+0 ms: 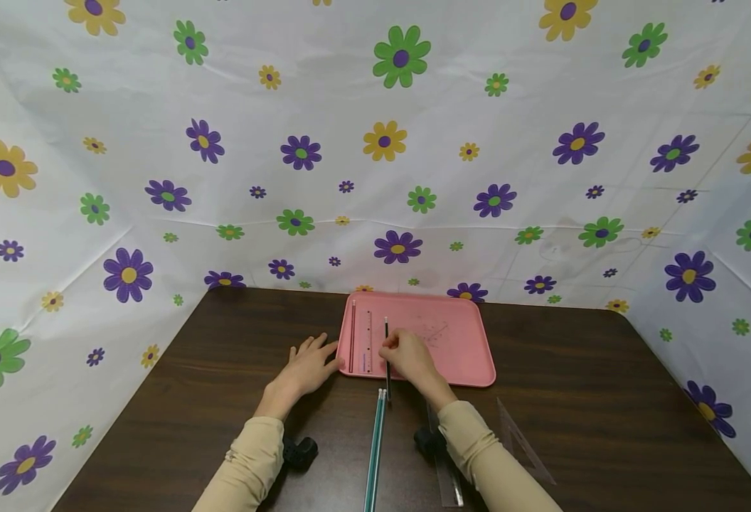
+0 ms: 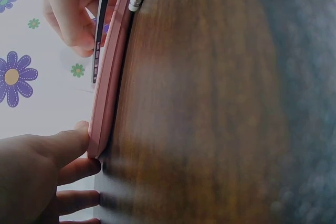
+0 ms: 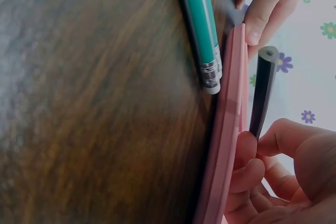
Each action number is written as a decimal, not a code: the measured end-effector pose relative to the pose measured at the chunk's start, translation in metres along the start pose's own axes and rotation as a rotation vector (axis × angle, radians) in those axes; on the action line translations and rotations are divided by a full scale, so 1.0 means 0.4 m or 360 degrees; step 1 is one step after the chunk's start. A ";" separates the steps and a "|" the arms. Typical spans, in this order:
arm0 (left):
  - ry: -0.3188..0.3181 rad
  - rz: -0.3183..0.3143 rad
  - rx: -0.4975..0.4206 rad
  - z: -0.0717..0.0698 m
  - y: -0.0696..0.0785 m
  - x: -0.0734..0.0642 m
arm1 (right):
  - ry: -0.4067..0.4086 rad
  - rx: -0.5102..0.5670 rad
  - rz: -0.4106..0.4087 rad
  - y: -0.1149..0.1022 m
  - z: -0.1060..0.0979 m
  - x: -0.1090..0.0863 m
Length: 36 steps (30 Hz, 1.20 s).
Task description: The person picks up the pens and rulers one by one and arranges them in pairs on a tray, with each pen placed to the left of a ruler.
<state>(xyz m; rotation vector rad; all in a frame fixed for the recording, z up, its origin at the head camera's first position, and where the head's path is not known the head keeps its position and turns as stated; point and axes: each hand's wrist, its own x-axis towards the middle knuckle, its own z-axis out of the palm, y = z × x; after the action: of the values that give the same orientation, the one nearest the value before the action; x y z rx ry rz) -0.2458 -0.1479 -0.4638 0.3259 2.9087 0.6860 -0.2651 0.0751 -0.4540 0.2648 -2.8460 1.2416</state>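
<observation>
My right hand (image 1: pixel 410 357) pinches a black pencil (image 1: pixel 388 384) between thumb and fingers, over the left half of a pink tray (image 1: pixel 468 348). In the right wrist view the near end of this pencil (image 3: pixel 268 54) is flat and unsharpened. My left hand (image 1: pixel 307 367) rests at the tray's left edge with fingers spread. Its thumb (image 2: pixel 68 142) touches the tray's corner. Inside the tray, a thin dark-red pencil (image 1: pixel 353 334) lies along the left side, with a clear ruler (image 1: pixel 368 341) to its right, roughly parallel.
Teal pencils (image 1: pixel 375 455) with white erasers lie on the brown table in front of the tray, eraser ends towards it. A clear ruler (image 1: pixel 446 473) is partly hidden by my right forearm. Further right lies a clear set square (image 1: pixel 532 455). A flowered cloth (image 1: pixel 324 92) hangs behind the table.
</observation>
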 end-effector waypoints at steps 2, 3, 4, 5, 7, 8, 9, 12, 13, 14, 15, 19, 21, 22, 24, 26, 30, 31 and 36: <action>0.0000 0.0001 0.0000 0.000 0.000 0.000 | 0.0014 0.0013 0.0001 0.002 0.001 0.004; 0.0001 0.0002 -0.0001 0.000 -0.001 0.000 | 0.0019 0.0022 0.0003 0.003 0.002 0.006; 0.0003 0.0003 -0.0001 0.000 -0.001 0.000 | 0.0027 0.0028 0.0004 0.003 0.002 0.008; 0.0003 0.0005 -0.0001 0.000 -0.001 0.000 | 0.0033 0.0035 0.0007 0.004 0.003 0.010; 0.0001 0.0006 -0.0002 0.000 -0.001 -0.001 | 0.0046 0.0039 0.0015 0.006 0.005 0.014; -0.0001 0.0005 -0.0002 0.000 0.000 -0.001 | 0.0051 0.0039 0.0020 0.007 0.006 0.016; -0.0002 0.0004 -0.0001 0.000 0.000 -0.001 | 0.0056 0.0033 0.0025 0.008 0.007 0.017; -0.0004 -0.0001 0.0003 0.001 0.001 0.000 | 0.0061 -0.0002 0.0010 0.013 0.011 0.024; -0.0007 -0.0002 0.0004 0.002 0.001 0.000 | 0.0060 -0.0016 0.0000 0.014 0.013 0.026; -0.0008 -0.0002 0.0005 0.003 0.001 0.000 | 0.0052 -0.0027 -0.0012 0.014 0.014 0.028; -0.0010 -0.0002 0.0006 0.003 0.001 0.000 | 0.0042 -0.0047 -0.0032 0.015 0.015 0.030; -0.0009 -0.0005 -0.0001 0.004 0.002 0.000 | -0.0045 -0.0107 -0.0129 0.012 0.016 0.035; -0.0005 -0.0007 -0.0002 0.003 0.003 0.001 | -0.0105 -0.0138 -0.0154 0.011 0.017 0.036; -0.0002 -0.0008 -0.0005 0.003 0.002 0.001 | -0.0135 -0.0149 -0.0161 0.010 0.019 0.036; -0.0003 -0.0008 0.0000 0.003 0.001 0.001 | -0.0175 -0.0180 -0.0164 0.010 0.022 0.037; -0.0007 -0.0007 0.0007 0.004 0.000 0.002 | -0.0196 -0.0202 -0.0149 0.009 0.025 0.037; -0.0005 -0.0006 0.0011 0.004 0.000 0.001 | -0.0205 -0.0189 -0.0134 0.007 0.029 0.038; -0.0005 -0.0004 0.0012 0.003 0.000 0.001 | -0.0206 -0.0180 -0.0129 0.006 0.030 0.039; -0.0012 -0.0001 0.0005 0.001 0.001 0.001 | -0.0197 -0.0171 -0.0161 0.008 0.035 0.039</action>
<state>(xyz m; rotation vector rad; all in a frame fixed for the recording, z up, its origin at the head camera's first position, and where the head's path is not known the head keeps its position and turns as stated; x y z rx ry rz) -0.2461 -0.1471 -0.4641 0.3274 2.9031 0.6792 -0.2805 0.0647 -0.4644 0.4915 -2.9479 1.0866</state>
